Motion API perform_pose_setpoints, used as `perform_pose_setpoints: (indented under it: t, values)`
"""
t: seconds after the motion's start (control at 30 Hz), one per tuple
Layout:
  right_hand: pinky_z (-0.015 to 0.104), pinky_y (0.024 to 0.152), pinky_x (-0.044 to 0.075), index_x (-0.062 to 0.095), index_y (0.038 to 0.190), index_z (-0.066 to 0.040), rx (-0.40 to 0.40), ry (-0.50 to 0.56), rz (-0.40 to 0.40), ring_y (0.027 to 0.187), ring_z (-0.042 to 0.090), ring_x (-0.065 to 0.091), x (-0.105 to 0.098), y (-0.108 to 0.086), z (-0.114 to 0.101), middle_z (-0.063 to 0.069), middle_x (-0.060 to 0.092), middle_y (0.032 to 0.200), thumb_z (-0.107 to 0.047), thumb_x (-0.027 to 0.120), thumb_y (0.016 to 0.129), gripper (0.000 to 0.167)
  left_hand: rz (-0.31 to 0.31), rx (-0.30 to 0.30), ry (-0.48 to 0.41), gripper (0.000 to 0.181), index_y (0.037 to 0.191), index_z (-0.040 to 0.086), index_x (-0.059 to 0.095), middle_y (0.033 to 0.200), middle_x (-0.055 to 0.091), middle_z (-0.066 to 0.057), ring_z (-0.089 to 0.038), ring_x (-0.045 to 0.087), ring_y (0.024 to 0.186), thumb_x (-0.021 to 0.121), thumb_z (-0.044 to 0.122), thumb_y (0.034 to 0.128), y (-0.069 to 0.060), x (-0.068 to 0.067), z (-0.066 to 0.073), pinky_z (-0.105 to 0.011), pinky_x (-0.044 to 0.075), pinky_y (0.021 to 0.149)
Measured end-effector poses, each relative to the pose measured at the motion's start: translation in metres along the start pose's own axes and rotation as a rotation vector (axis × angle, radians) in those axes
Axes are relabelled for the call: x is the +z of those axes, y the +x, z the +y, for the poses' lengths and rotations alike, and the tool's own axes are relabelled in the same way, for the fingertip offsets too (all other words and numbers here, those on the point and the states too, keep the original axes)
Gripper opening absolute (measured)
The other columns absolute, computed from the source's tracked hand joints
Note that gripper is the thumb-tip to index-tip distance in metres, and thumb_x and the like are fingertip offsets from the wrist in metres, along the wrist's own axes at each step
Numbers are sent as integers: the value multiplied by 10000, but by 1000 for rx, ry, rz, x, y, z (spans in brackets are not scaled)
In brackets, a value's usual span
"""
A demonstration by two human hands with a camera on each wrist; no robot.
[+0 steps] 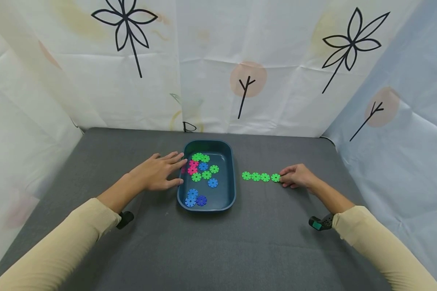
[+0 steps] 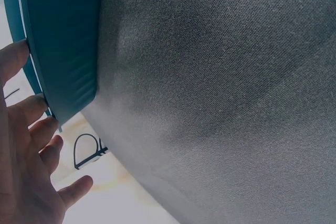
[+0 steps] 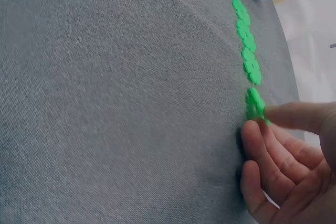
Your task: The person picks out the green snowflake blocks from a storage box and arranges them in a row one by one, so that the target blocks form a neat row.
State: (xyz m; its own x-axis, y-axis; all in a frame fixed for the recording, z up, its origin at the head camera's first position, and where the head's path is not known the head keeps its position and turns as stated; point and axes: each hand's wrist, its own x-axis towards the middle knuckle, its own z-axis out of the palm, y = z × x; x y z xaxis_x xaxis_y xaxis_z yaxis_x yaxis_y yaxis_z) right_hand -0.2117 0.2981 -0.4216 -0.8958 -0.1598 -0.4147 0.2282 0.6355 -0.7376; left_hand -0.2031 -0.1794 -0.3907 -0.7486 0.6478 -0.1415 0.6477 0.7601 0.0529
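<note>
My right hand [image 1: 296, 176] pinches a green notched disc [image 1: 275, 178] between thumb and fingers, at the right end of a row of several like discs. In the right wrist view this green disc [image 3: 254, 103] looks tilted, while the other discs [image 3: 247, 35] lie flat on the cloth. A dark blue tray [image 1: 225, 202] stands left of the row. My left hand [image 1: 160, 173] rests on the tray's left rim with fingers spread. From the left wrist view, its fingertips [image 2: 37, 103] touch the tray's outer edge [image 2: 63, 40].
Inside the tray lie several green discs [image 1: 206, 175], pink discs [image 1: 192, 170], light blue discs [image 1: 191, 201] and a darker blue disc [image 1: 201, 200]. Grey cloth [image 1: 218, 250] covers the table. A patterned white curtain [image 1: 211, 93] hangs behind it and along both sides.
</note>
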Motion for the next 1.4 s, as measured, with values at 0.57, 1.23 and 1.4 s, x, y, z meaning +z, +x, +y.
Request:
perform_pose_setpoints:
  t: [0.57,1.23,1.4]
  values:
    - [348,720,552,649,1249,61,-38,-49,-26,825,201,713,-2,1,0,100,745,950,-175,564,1007,348,4,-5,-6,715,1527,66,395,1589,319,-181,-383,285,1463,529,509,981,1,0,1,-680,304,1067]
    - [478,903,540,563,1326,86,-171,-35,-65,989,328,706,-20,8,-83,249,685,1125,-235,522,1041,431,0,-15,5,732,1529,65,390,1591,313,-179,-382,279,1466,541,515,973,0,0,1,-676,302,1070]
    - [411,882,557,564,1329,64,-185,0,-124,1016,342,696,-9,12,-114,196,702,1101,-244,531,1036,426,1,-20,1,722,1528,65,392,1589,316,-180,-384,280,1465,546,502,974,1,1,2,-678,299,1071]
